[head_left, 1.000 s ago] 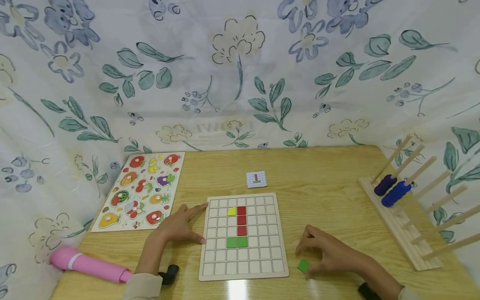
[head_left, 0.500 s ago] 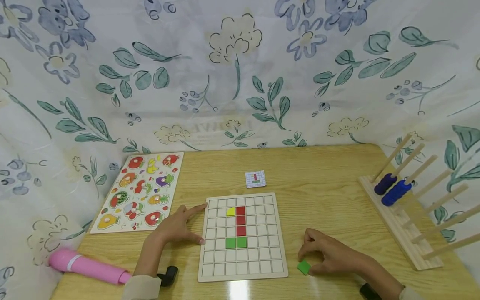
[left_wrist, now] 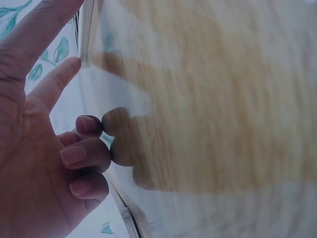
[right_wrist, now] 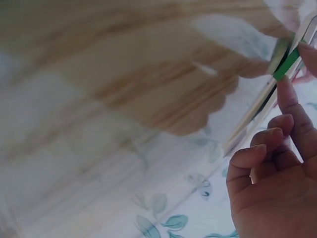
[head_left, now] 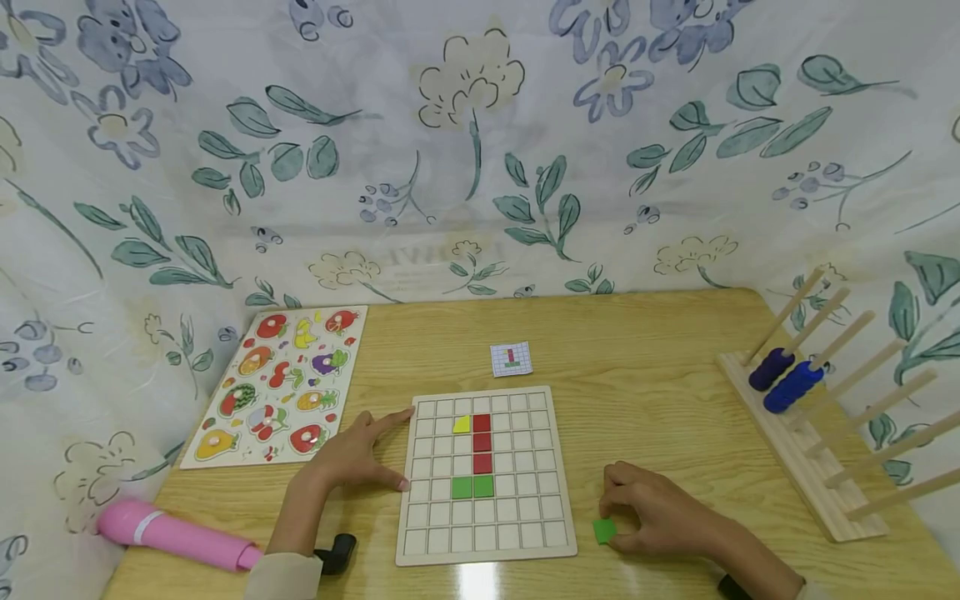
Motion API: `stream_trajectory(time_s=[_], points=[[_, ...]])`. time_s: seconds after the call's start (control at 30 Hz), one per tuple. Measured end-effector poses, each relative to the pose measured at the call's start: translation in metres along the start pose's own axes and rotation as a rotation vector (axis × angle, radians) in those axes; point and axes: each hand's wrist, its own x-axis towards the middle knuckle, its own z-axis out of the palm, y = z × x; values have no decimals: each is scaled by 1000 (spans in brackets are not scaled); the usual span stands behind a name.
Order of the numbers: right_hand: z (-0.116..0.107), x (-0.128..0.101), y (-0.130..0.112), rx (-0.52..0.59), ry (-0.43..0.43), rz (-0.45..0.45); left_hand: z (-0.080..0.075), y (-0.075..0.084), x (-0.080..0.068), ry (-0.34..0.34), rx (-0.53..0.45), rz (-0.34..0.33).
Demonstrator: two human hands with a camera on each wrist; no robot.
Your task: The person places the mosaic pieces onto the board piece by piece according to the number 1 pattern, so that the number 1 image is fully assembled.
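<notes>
In the head view, a square wooden grid board [head_left: 525, 533] lies at the middle of the table. Several coloured tiles sit in its cells: a column of red tiles [head_left: 482, 442], two green tiles [head_left: 472, 487] side by side below, and a yellow piece [head_left: 462, 424] with a slanted edge at upper left. My left hand [head_left: 347, 452] rests at the board's left edge, thumb and index finger spread along it, the other fingers curled in. To the right of the board, my right hand [head_left: 660, 510] pinches a loose green square tile [right_wrist: 287, 64] by its edges between thumb and index finger, close over the tabletop.
A small pattern card [head_left: 512, 358] lies behind the board. Further left are a fruit puzzle board [head_left: 281, 383] and a pink cylindrical object [head_left: 187, 533]. A wooden peg rack [head_left: 802, 450] with dark blue and blue beads stands at the right. Floral cloth hangs behind.
The green tile has turned between the right fingers, from a diamond to a nearly square-on angle, and that hand has dipped slightly. The left hand stays at the board's edge.
</notes>
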Motion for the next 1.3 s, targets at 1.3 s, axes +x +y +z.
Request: stream_trajectory(time_s=[1.3], points=[[10, 85, -24, 18, 94, 22, 3, -4, 3, 2, 3, -10]])
